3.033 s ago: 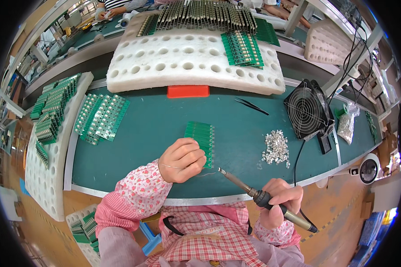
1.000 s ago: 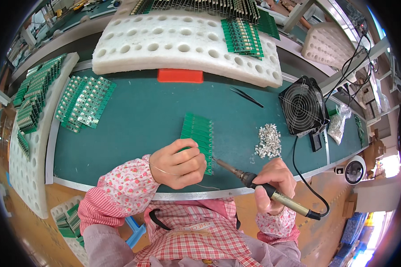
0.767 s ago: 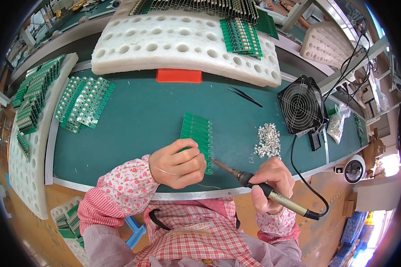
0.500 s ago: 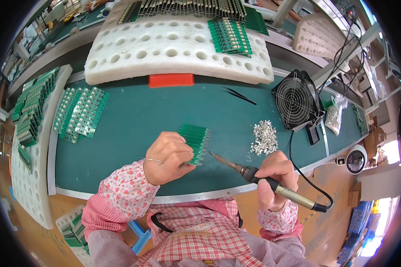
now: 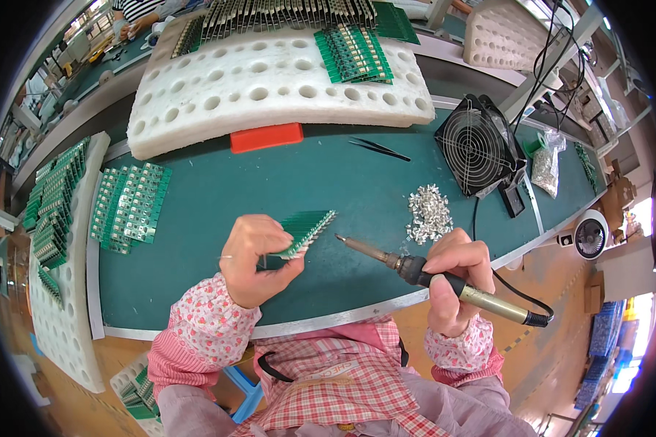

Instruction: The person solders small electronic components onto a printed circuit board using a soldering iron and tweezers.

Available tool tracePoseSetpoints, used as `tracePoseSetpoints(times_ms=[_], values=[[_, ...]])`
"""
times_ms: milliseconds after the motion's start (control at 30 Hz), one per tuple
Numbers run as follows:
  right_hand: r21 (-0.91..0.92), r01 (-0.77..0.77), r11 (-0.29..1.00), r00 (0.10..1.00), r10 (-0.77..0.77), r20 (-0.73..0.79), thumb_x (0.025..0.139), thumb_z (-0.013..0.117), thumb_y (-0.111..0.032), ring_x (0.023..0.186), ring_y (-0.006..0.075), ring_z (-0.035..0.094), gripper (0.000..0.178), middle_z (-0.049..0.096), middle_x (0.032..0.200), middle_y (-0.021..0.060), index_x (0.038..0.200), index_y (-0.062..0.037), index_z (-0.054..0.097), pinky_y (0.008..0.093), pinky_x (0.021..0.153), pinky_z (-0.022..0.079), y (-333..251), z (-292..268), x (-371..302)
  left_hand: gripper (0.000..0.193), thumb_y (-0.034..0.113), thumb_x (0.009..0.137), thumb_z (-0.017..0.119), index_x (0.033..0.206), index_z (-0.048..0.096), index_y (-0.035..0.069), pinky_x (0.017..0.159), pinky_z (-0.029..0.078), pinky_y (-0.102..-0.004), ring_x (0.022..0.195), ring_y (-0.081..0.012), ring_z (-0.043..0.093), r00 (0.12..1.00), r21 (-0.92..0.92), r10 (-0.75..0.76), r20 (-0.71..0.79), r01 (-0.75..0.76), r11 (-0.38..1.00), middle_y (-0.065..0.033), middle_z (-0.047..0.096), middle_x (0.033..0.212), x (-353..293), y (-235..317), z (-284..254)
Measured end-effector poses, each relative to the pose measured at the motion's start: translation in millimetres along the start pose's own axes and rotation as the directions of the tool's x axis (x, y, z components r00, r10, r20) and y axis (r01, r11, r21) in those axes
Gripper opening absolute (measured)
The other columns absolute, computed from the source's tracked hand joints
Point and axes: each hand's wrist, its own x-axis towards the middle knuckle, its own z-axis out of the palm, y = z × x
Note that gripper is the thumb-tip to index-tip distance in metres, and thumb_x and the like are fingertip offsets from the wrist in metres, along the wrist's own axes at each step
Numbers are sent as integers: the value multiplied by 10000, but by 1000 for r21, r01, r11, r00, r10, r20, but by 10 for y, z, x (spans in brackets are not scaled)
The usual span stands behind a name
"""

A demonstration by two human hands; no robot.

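My left hand (image 5: 257, 258) is closed on a green circuit board panel (image 5: 305, 227), which is tilted up off the bench with its row of small parts toward the right. A thin length of wire (image 5: 227, 256), likely solder, pokes out at the left side of that hand. In my right hand (image 5: 455, 280) is a soldering iron (image 5: 413, 270), gripped like a pen around its dark handle. Its tip points left and stays just apart from the panel's right edge. A pile of small silvery metal parts (image 5: 428, 213) lies beyond the iron.
Black tweezers (image 5: 380, 149) and a red block (image 5: 267, 137) lie near a white perforated foam slab (image 5: 219, 95) bearing boards. A black fan (image 5: 479, 148) stands at right beside a bag of parts (image 5: 547, 164). More panels (image 5: 133, 204) and another foam slab (image 5: 64, 313) are at left.
The panel has turned in my left hand, from nearly flat to a steep tilt. Both hands stay close to where they were, the iron tip slightly higher. The whole view has shifted a little.
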Motion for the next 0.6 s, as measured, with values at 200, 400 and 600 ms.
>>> tracePoseSetpoints(times_ms=[200,400,600], values=[[25,-3,1000,999,2,38,725,657,-92,553,162,498,137,570,654,68,815,-26,578,284,519,398,-4,25,-13,304,15,604,750,860,586,25,707,522,-359,831,-228,567,907,128,374,192,-401,907,-78,596,866,3,-33,-46],[37,2,999,997,-5,75,714,653,-74,545,163,496,132,575,640,66,812,-32,576,277,491,392,11,12,-67,286,1,671,694,935,586,-15,707,525,-386,839,-229,569,800,159,523,292,-580,799,-117,605,962,4,8,-68],[5,49,999,986,-49,157,713,652,-45,533,165,497,134,618,667,70,817,-36,567,280,477,399,-3,24,-68,221,-29,647,679,854,603,-16,711,524,-375,811,-217,568,778,169,563,279,-617,769,-118,610,931,25,50,-23]])
